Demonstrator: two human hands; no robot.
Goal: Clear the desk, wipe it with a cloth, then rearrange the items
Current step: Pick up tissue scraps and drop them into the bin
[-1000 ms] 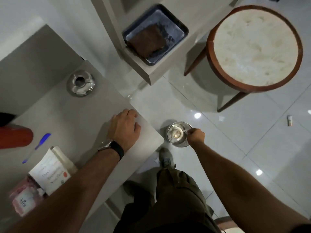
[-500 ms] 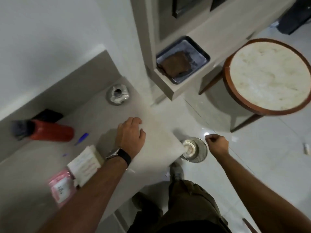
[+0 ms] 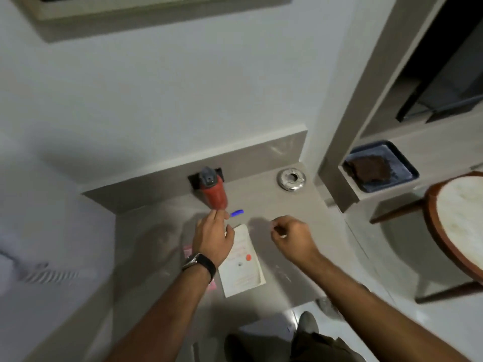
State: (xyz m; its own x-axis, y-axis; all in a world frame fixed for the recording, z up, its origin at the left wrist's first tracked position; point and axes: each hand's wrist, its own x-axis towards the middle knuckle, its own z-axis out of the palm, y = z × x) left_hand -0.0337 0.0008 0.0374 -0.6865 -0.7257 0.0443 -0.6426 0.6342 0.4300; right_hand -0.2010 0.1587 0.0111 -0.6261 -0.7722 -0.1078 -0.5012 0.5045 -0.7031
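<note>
The grey desk [image 3: 308, 220] carries a red bottle [image 3: 213, 190] lying at the back wall, a blue pen [image 3: 236, 213], a white booklet [image 3: 241, 265], a pink packet [image 3: 187, 250] partly hidden under my left wrist, and a metal ashtray [image 3: 291, 179] at the back right corner. My left hand [image 3: 213, 235], with a black watch, hovers open over the booklet's upper left, its fingertips near the base of the bottle and the pen. My right hand [image 3: 292, 237] hangs over the desk to the right of the booklet, fingers curled with nothing visible in them.
A dark tray [image 3: 400, 163] holding a brown cloth [image 3: 371, 169] sits on a low shelf to the right. A round marble-topped stool [image 3: 460, 218] stands on the tiled floor beside it. My legs and a shoe show below the desk's front edge.
My right hand has come up from the metal cup on the floor to over the desk, empty. My left hand slid from the desk corner toward the bottle and pen. The view swung left and upward.
</note>
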